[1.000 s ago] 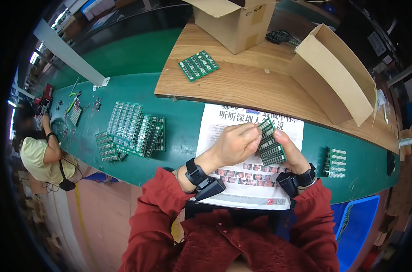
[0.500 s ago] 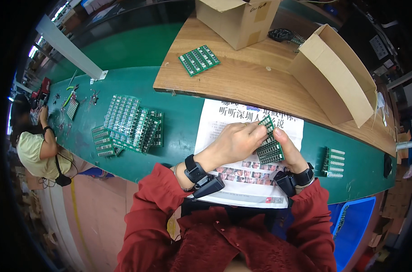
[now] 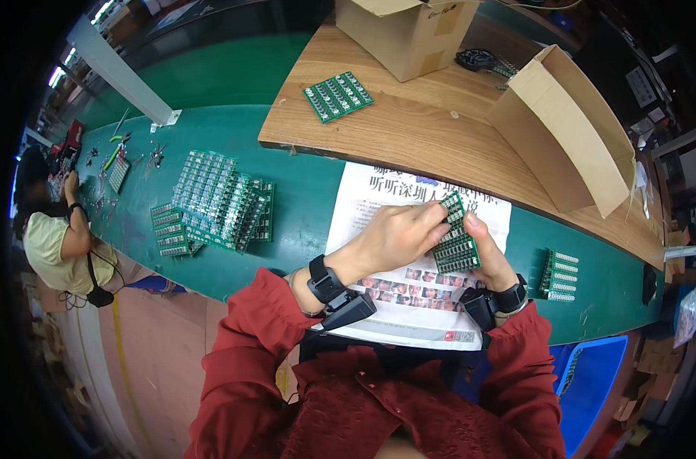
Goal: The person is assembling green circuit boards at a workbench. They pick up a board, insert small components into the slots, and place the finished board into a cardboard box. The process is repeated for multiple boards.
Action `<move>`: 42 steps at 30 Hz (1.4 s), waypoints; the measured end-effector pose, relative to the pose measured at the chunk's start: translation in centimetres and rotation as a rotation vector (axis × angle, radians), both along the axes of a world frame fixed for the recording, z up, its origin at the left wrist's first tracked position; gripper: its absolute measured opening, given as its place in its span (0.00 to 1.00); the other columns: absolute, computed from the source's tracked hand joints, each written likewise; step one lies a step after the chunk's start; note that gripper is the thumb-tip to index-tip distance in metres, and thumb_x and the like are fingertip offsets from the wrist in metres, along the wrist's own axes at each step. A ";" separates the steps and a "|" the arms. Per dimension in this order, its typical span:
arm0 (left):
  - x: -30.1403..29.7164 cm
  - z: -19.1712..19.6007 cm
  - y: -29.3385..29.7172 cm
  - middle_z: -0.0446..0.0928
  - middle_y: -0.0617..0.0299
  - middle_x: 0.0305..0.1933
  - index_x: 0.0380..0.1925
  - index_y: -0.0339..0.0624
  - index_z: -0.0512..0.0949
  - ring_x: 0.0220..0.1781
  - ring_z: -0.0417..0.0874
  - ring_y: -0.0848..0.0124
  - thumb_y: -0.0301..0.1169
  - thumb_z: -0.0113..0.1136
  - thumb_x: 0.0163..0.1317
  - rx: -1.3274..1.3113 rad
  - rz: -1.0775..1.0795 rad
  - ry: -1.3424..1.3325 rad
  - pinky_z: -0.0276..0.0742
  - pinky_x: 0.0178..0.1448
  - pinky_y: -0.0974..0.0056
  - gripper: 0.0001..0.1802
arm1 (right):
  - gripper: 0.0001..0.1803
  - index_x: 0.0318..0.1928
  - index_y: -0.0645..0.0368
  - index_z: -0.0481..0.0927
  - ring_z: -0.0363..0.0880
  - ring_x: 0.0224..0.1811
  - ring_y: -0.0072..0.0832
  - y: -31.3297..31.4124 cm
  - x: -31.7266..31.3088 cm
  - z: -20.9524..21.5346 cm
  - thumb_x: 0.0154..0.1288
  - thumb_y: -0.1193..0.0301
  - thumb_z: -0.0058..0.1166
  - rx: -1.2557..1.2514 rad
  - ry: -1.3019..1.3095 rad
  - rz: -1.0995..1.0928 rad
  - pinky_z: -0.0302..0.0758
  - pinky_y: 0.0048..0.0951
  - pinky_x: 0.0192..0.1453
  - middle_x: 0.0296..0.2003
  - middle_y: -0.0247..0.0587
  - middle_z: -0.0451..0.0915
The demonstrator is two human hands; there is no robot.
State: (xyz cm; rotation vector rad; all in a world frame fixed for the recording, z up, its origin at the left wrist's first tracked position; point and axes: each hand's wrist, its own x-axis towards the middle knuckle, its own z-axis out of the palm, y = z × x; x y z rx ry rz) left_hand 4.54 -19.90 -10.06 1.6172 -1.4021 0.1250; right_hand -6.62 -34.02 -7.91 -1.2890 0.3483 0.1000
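Green bench (image 3: 302, 222), two hands (image 3: 397, 237) on one circuit board (image 3: 456, 249)

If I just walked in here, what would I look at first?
Probably the two hands in the middle: the left hand and right hand grip a green circuit board panel above a printed newspaper sheet. Next, the big pile of green boards lying on the green bench to the left, and the open cardboard box on the wooden shelf at upper right.

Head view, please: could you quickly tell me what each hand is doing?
Left hand: closed on the green circuit board panel.
Right hand: gripping the same panel.
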 end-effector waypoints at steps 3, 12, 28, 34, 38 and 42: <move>0.2 -0.5 -0.1 0.78 0.53 0.28 0.32 0.38 0.72 0.28 0.82 0.55 0.24 0.63 0.55 -0.028 0.010 -0.079 0.79 0.30 0.59 0.09 | 0.32 0.58 0.61 0.70 0.74 0.41 0.18 0.0 0.1 0.0 0.67 0.46 0.41 0.001 -0.027 0.019 0.72 0.20 0.43 0.43 0.33 0.76; 0.6 -0.5 1.3 0.77 0.52 0.28 0.34 0.38 0.73 0.29 0.81 0.53 0.24 0.60 0.56 -0.037 -0.005 0.026 0.78 0.32 0.56 0.07 | 0.31 0.56 0.62 0.71 0.76 0.38 0.19 0.8 0.1 -0.2 0.67 0.47 0.43 0.083 0.002 -0.037 0.74 0.20 0.40 0.39 0.35 0.78; 0.1 -1.3 0.4 0.76 0.49 0.24 0.36 0.33 0.73 0.22 0.77 0.52 0.21 0.54 0.61 0.204 0.019 -0.054 0.72 0.29 0.56 0.04 | 0.33 0.53 0.68 0.74 0.71 0.52 0.32 -0.7 1.6 -4.0 0.71 0.47 0.39 -0.258 -0.331 0.093 0.65 0.30 0.61 0.52 0.47 0.77; 0.4 -1.5 1.6 0.75 0.49 0.23 0.37 0.34 0.73 0.22 0.77 0.52 0.22 0.52 0.62 0.231 0.061 0.153 0.71 0.28 0.56 0.04 | 0.31 0.52 0.68 0.73 0.69 0.56 0.33 -0.3 2.4 -4.3 0.72 0.49 0.38 -0.062 -0.216 0.111 0.61 0.31 0.64 0.52 0.47 0.75; 0.6 -1.6 0.7 0.75 0.48 0.24 0.38 0.35 0.72 0.22 0.77 0.54 0.22 0.51 0.63 0.195 0.003 0.047 0.70 0.28 0.58 0.05 | 0.32 0.56 0.67 0.71 0.70 0.56 0.31 -0.6 1.8 -3.4 0.71 0.48 0.38 -0.109 -0.255 0.089 0.64 0.29 0.62 0.54 0.46 0.75; 1.5 -2.7 1.2 0.76 0.49 0.24 0.35 0.38 0.76 0.25 0.78 0.50 0.23 0.55 0.58 0.237 0.037 -0.083 0.72 0.29 0.52 0.05 | 0.30 0.58 0.67 0.71 0.69 0.59 0.31 -1.0 2.2 -4.2 0.72 0.51 0.38 -0.258 -0.330 0.108 0.61 0.31 0.67 0.56 0.45 0.74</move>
